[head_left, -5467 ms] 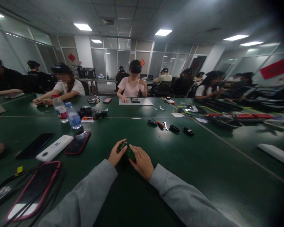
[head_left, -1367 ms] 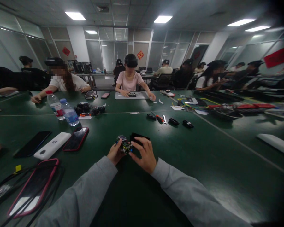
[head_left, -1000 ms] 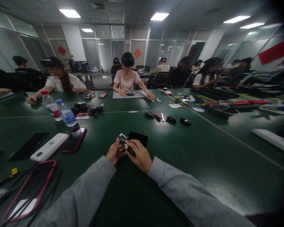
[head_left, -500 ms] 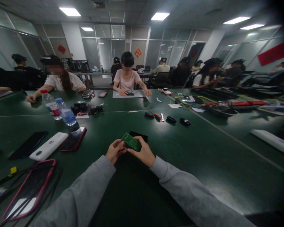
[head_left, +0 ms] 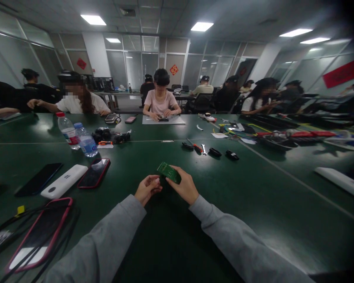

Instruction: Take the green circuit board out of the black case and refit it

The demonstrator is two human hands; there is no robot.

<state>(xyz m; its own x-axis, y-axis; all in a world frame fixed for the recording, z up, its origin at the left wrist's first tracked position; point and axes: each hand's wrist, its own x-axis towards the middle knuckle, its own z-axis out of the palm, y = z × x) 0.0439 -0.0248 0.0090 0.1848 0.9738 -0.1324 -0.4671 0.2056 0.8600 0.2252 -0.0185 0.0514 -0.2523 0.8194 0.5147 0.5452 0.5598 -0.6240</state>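
My right hand [head_left: 186, 189] is closed on a small green circuit board [head_left: 169, 172], holding it tilted just above the dark green table [head_left: 224, 204]. My left hand [head_left: 146, 188] sits a little to the left of the board, apart from it. Its fingers are curled toward the thumb in a pinch, and I cannot make out anything between them. Grey sleeves cover both my forearms.
To the left lie a red-cased phone [head_left: 93, 173], a white power bank [head_left: 64, 181], a black phone [head_left: 39, 179] and a pink-cased phone [head_left: 38, 236] among cables. Two water bottles [head_left: 76, 135] stand behind them. Small tools [head_left: 208, 150] lie ahead. Other people sit across the table.
The board was turned over from its component side to its plain green side. My right hand lifted it slightly up and right, and my left hand came off it.
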